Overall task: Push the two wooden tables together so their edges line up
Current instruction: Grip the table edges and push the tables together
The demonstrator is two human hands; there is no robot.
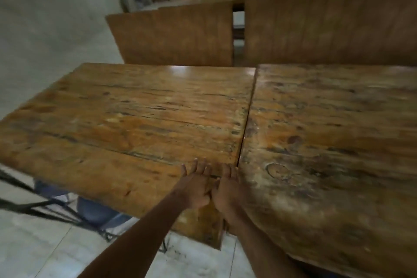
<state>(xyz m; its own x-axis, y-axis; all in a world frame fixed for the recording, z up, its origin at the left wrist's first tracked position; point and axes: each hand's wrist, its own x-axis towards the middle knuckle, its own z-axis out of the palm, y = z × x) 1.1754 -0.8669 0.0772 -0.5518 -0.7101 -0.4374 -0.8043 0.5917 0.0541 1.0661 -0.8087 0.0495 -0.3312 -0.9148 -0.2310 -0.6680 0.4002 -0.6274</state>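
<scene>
Two worn wooden tables stand side by side. The left table [135,115] and the right table [327,142] meet along a thin dark seam running from the far edge to the near edge. At the near end the left table's corner sticks out a little past the right one's. My left hand [195,184] lies flat on the left table's near right corner, fingers spread. My right hand [228,185] rests beside it, right at the seam, fingers extended. The two hands touch each other.
Two high wooden bench backs [176,36] stand just beyond the tables, with a narrow gap between them. More wooden furniture fills the back. Black metal framing [45,210] and blue fabric show under the left table. A pale tiled floor [33,250] lies at lower left.
</scene>
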